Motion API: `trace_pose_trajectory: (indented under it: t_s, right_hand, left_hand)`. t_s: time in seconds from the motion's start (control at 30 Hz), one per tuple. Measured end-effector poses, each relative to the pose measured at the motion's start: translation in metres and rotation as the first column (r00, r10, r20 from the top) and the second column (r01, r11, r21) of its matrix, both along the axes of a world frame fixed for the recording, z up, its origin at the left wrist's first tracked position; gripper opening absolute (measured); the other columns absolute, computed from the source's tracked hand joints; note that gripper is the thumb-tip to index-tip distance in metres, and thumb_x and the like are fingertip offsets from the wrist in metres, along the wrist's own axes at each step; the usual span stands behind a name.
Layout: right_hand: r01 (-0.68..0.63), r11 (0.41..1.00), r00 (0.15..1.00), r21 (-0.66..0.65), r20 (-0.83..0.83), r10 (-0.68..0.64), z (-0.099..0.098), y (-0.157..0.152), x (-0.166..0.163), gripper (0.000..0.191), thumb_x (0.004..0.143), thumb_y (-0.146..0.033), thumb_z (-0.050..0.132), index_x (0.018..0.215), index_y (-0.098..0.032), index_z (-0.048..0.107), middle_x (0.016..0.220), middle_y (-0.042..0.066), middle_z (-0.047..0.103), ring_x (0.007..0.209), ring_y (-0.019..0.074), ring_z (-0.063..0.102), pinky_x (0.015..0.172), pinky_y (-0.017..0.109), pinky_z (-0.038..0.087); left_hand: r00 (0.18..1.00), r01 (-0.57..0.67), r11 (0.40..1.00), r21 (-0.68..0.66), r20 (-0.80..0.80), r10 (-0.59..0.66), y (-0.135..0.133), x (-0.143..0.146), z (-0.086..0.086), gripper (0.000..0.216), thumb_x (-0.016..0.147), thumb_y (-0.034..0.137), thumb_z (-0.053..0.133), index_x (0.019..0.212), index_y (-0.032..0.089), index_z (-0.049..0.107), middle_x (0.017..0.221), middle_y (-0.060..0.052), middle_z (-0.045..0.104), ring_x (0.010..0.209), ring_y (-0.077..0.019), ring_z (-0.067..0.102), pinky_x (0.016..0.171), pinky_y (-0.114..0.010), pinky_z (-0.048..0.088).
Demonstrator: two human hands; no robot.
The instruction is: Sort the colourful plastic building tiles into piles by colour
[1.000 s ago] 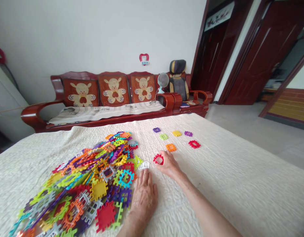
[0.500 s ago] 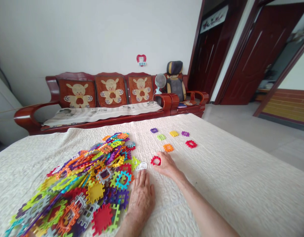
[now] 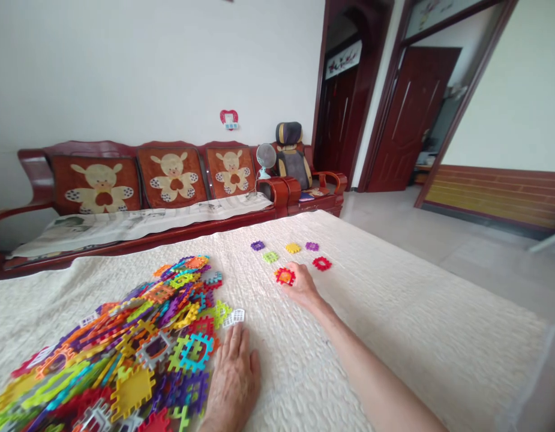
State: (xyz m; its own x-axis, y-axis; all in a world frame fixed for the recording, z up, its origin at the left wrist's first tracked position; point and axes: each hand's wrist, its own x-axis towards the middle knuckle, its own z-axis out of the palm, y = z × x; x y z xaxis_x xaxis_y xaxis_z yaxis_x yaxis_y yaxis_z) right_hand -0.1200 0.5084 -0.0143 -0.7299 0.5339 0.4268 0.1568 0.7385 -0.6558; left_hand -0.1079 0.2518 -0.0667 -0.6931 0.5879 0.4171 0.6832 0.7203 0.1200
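Pinched in the fingers of my right hand (image 3: 303, 288) is a red interlocking plastic tile (image 3: 279, 279) with a round hole. It is held over an orange tile (image 3: 287, 275), which shows through the opening; whether the two touch I cannot tell. My left hand (image 3: 234, 375) lies flat on the quilted cover, fingers stretched out, right beside a big mixed pile of coloured tiles (image 3: 133, 393). Just beyond its fingertips is a small white lattice piece (image 3: 234, 318), next to a lime-green tile (image 3: 221, 313).
Spread farther out on the cover (image 3: 394, 336) are a lime tile (image 3: 270, 257), a dark purple tile (image 3: 257, 245), a yellow tile (image 3: 293, 247), a purple tile (image 3: 312, 246) and another red tile (image 3: 322, 263). A wooden sofa (image 3: 169, 231) stands behind the far edge.
My right hand has carried the red tile away from me, over the orange one. My left hand stays beside the pile. The view has turned to the right.
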Motion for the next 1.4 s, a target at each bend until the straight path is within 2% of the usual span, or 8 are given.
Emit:
trace_pose_trajectory:
  t_s: [0.1,0.27,0.53,0.8,1.1,1.27,1.33,1.4]
  right_hand:
    - [0.108,0.992,0.991,0.066,-0.085,-0.102,-0.002,0.044,0.011,0.052,0.060,-0.017,0.062,0.112,-0.020,0.056,0.102,0.007,0.059,0.100,0.0240,0.056,0.093,0.041,0.046]
    - [0.163,0.984,0.983,0.067,-0.098,-0.156,-0.008,0.098,0.033,0.052,0.064,-0.016,0.055,0.115,-0.018,0.055,0.111,0.009,0.057,0.104,0.0219,0.057,0.096,0.038,0.046]
    - [0.193,0.981,0.980,-0.008,-0.053,-0.193,-0.011,0.134,0.034,0.053,0.064,-0.011,0.054,0.117,-0.018,0.054,0.118,0.010,0.061,0.108,0.0219,0.059,0.100,0.040,0.044]
    - [0.107,0.990,0.994,-0.091,0.029,-0.104,-0.007,0.141,0.028,0.052,0.065,-0.007,0.051,0.116,-0.018,0.057,0.114,0.006,0.067,0.102,0.0172,0.063,0.095,0.031,0.046]
    - [0.049,0.994,0.996,-0.094,0.076,-0.042,-0.002,0.140,0.030,0.046,0.065,-0.011,0.059,0.111,-0.017,0.059,0.115,0.007,0.066,0.105,0.0189,0.061,0.095,0.033,0.046]
    - [0.126,0.992,0.989,0.000,-0.076,-0.125,-0.003,0.128,0.037,0.043,0.066,-0.012,0.054,0.109,-0.017,0.057,0.127,0.011,0.056,0.121,0.0213,0.051,0.105,0.037,0.038]
    - [0.175,0.984,0.966,0.040,-0.200,-0.164,-0.006,0.111,0.040,0.043,0.068,-0.012,0.049,0.110,-0.019,0.057,0.123,0.011,0.057,0.118,0.0219,0.052,0.103,0.039,0.039]
    - [0.141,0.988,0.956,0.066,-0.270,-0.118,-0.010,0.084,0.040,0.044,0.070,-0.013,0.046,0.112,-0.020,0.056,0.119,0.011,0.059,0.114,0.0222,0.054,0.100,0.039,0.042]
  left_hand:
    - [1.000,0.007,1.000,0.027,-0.016,-0.007,0.000,-0.002,-0.005,0.046,0.089,0.023,0.037,0.129,0.007,0.053,0.141,-0.016,0.048,0.132,-0.0280,0.041,0.103,-0.044,0.041]
    - [0.999,0.011,1.000,0.020,-0.034,-0.010,0.000,-0.004,-0.008,0.046,0.089,0.023,0.036,0.128,0.007,0.054,0.141,-0.016,0.048,0.132,-0.0278,0.041,0.104,-0.045,0.041]
    - [1.000,-0.008,0.999,-0.047,0.023,0.009,0.001,-0.002,-0.002,0.048,0.089,0.023,0.034,0.130,0.008,0.053,0.143,-0.015,0.046,0.133,-0.0276,0.040,0.104,-0.045,0.041]
    - [1.000,-0.017,0.999,-0.043,0.018,0.018,0.001,-0.001,-0.004,0.047,0.090,0.023,0.033,0.131,0.007,0.052,0.144,-0.014,0.045,0.135,-0.0274,0.038,0.105,-0.043,0.039]
    - [0.999,-0.009,1.000,-0.030,0.031,0.010,0.001,-0.001,-0.001,0.047,0.090,0.023,0.034,0.131,0.007,0.051,0.144,-0.016,0.045,0.134,-0.0281,0.039,0.103,-0.043,0.041]
    - [0.996,-0.025,0.999,-0.042,0.082,0.028,0.002,0.002,0.005,0.048,0.089,0.023,0.035,0.131,0.008,0.051,0.145,-0.014,0.044,0.135,-0.0276,0.038,0.105,-0.042,0.039]
    - [0.992,-0.027,0.998,-0.050,0.124,0.033,0.002,0.005,0.011,0.048,0.088,0.021,0.036,0.133,0.008,0.050,0.146,-0.014,0.043,0.136,-0.0278,0.036,0.106,-0.043,0.038]
    - [0.984,-0.030,0.998,-0.059,0.173,0.040,0.002,0.008,0.019,0.049,0.088,0.021,0.037,0.134,0.009,0.049,0.147,-0.013,0.042,0.136,-0.0279,0.035,0.107,-0.044,0.036]
